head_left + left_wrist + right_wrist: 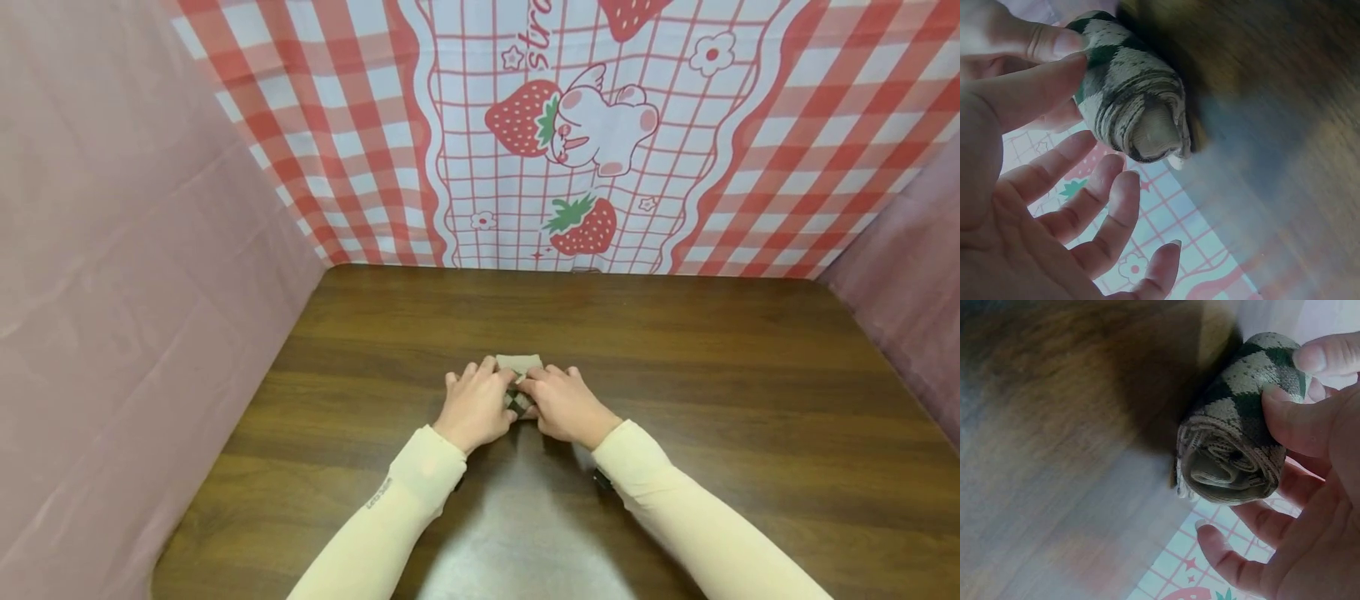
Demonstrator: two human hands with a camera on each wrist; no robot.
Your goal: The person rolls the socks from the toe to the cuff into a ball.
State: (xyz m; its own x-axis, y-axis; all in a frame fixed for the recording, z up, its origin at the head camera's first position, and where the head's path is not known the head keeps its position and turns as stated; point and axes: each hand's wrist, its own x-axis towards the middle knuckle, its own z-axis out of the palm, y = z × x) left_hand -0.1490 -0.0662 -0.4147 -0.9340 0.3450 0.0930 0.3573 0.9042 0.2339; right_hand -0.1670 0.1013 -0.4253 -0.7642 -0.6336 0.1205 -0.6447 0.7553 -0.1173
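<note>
While both hands meet at the middle of the table, I see them pinching one small rolled sock (519,367) between them. My left hand (474,406) has its thumb tip and forefinger pressed on the roll's patterned side, and the remaining fingers (1088,209) hang spread and loose below it. My right hand (564,404) holds the other end the same way, thumb on the argyle knit and a fingertip just behind it, the lower fingers curving under without closing. The sock sits directly between the two grips, touching the wooden table (712,392), with a beige flap showing just beyond the knuckles in the head view.

From the head camera the hands cover nearly all of the roll, so only that beige edge and a dark patch between the thumbs show. The left wrist view shows one end of the sock (1138,103), a tight bundle with a smooth tan core. The right wrist view shows the opposite end (1235,456), where the layers coil in a spiral. Behind the table hangs a checked strawberry cloth (570,133).
</note>
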